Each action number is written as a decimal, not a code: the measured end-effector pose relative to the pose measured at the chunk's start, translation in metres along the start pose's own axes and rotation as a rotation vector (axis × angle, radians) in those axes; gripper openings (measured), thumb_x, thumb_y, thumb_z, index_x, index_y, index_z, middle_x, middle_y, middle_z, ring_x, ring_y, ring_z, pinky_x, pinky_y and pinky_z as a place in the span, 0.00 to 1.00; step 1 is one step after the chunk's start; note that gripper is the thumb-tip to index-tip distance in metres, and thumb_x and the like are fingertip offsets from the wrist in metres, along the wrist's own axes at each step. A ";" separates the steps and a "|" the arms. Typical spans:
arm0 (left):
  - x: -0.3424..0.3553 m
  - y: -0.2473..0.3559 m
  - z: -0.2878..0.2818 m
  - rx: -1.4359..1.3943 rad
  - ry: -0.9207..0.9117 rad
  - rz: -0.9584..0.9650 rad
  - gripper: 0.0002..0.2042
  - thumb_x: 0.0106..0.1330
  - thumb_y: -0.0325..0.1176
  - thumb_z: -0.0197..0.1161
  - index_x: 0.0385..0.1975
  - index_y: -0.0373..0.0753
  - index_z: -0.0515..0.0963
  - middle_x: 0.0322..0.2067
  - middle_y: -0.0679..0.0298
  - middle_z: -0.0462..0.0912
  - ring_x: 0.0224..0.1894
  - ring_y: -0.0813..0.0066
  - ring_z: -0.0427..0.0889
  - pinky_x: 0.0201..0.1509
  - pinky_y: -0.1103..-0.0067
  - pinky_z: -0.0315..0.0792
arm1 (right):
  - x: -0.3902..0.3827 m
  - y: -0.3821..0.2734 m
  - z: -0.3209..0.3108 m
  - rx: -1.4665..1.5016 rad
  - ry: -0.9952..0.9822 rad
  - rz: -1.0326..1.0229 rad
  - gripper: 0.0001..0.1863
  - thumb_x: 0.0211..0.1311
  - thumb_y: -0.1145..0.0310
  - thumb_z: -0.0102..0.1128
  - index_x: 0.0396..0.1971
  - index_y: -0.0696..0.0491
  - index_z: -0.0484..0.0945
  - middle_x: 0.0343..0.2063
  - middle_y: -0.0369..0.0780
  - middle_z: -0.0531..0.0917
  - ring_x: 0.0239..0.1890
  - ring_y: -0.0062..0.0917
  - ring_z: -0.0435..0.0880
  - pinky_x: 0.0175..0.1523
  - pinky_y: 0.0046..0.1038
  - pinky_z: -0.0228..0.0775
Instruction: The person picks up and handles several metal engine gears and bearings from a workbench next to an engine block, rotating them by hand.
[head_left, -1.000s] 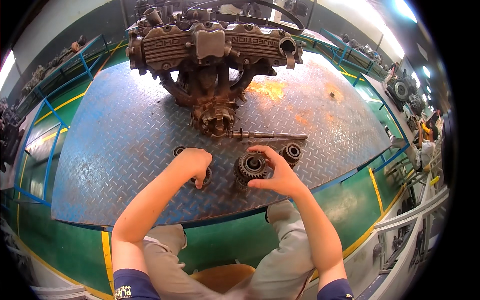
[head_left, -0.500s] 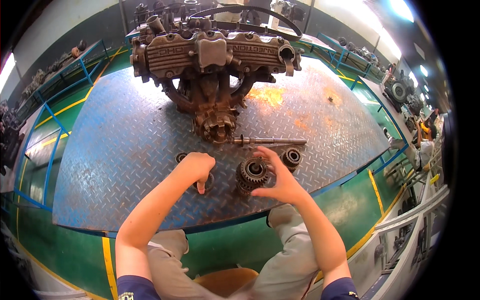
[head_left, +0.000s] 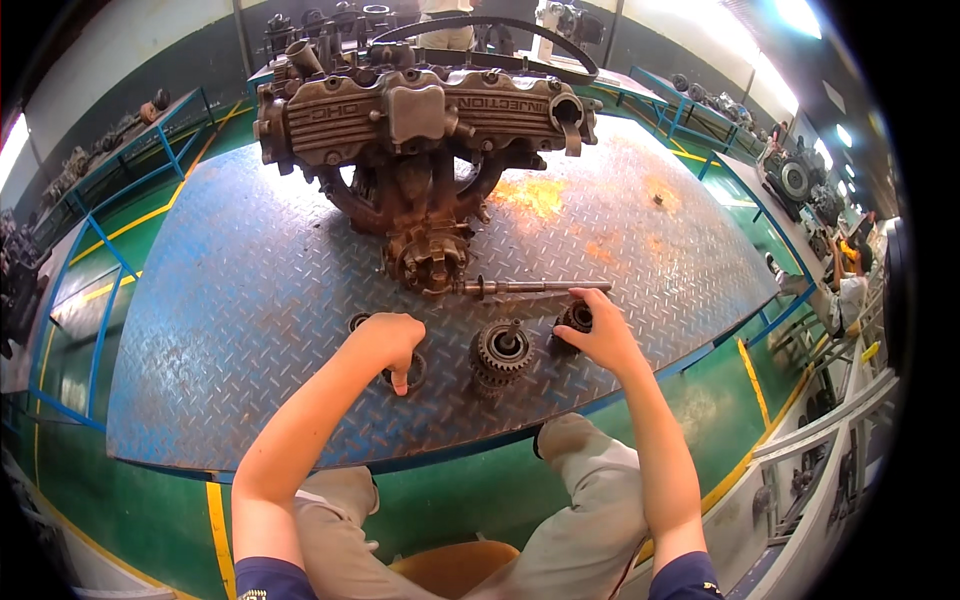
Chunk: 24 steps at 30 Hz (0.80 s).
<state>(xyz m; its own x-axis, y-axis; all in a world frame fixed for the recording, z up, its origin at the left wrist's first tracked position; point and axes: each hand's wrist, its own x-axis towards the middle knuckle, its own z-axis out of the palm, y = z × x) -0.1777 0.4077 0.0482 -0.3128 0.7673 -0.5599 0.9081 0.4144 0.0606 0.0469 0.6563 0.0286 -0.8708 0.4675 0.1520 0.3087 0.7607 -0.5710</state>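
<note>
On the diamond-plate table, my left hand (head_left: 388, 342) is bent down with its fingers curled against a dark metal ring (head_left: 416, 370); the fingertips are partly hidden. Behind that hand peeks another small ring-shaped part (head_left: 358, 321). My right hand (head_left: 608, 338) has its thumb and fingers around a small dark gear (head_left: 576, 318), thumb on the near side. Between the hands a stack of gears (head_left: 503, 352) stands upright, a short shaft end showing in its top. Beyond the small gear lies a long metal shaft (head_left: 540, 287).
A large rusty engine (head_left: 420, 120) fills the far side of the steel-topped table (head_left: 230, 300). A black belt (head_left: 540, 28) arches behind it. Blue-framed benches (head_left: 165, 130) with parts stand around. A person (head_left: 852, 290) is at the far right.
My right hand has left the gear stack and moved right onto the small gear, which has shifted slightly left. My left hand stays nearly in place.
</note>
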 end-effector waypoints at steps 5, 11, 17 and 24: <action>0.008 -0.006 0.004 -0.010 -0.022 -0.031 0.30 0.34 0.40 0.85 0.38 0.33 0.82 0.36 0.53 0.86 0.42 0.50 0.85 0.42 0.63 0.77 | 0.006 -0.001 -0.002 -0.155 0.005 0.069 0.37 0.52 0.55 0.72 0.60 0.59 0.71 0.58 0.48 0.75 0.61 0.43 0.74 0.64 0.38 0.67; 0.005 -0.007 0.007 -0.023 -0.001 -0.039 0.33 0.33 0.41 0.86 0.42 0.35 0.81 0.39 0.54 0.86 0.43 0.52 0.85 0.43 0.64 0.77 | 0.003 0.005 -0.001 -0.170 -0.035 0.135 0.39 0.51 0.51 0.72 0.60 0.57 0.72 0.58 0.48 0.77 0.61 0.43 0.75 0.64 0.38 0.68; 0.005 -0.003 0.005 0.006 -0.004 -0.025 0.30 0.33 0.40 0.85 0.38 0.35 0.81 0.36 0.54 0.86 0.42 0.52 0.85 0.43 0.64 0.77 | 0.002 0.003 -0.004 -0.195 -0.012 0.131 0.37 0.51 0.51 0.72 0.59 0.56 0.74 0.58 0.47 0.78 0.61 0.42 0.75 0.64 0.39 0.68; 0.006 -0.001 0.003 -0.003 -0.025 -0.045 0.28 0.35 0.40 0.85 0.36 0.35 0.82 0.33 0.54 0.86 0.39 0.52 0.85 0.41 0.64 0.77 | 0.003 0.005 -0.003 -0.166 0.057 0.094 0.36 0.52 0.53 0.73 0.58 0.56 0.74 0.57 0.46 0.78 0.60 0.43 0.75 0.63 0.39 0.68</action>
<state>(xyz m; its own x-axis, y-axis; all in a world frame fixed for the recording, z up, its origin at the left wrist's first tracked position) -0.1794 0.4106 0.0427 -0.3464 0.7350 -0.5830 0.8923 0.4499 0.0370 0.0466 0.6625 0.0285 -0.8136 0.5609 0.1530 0.4504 0.7744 -0.4443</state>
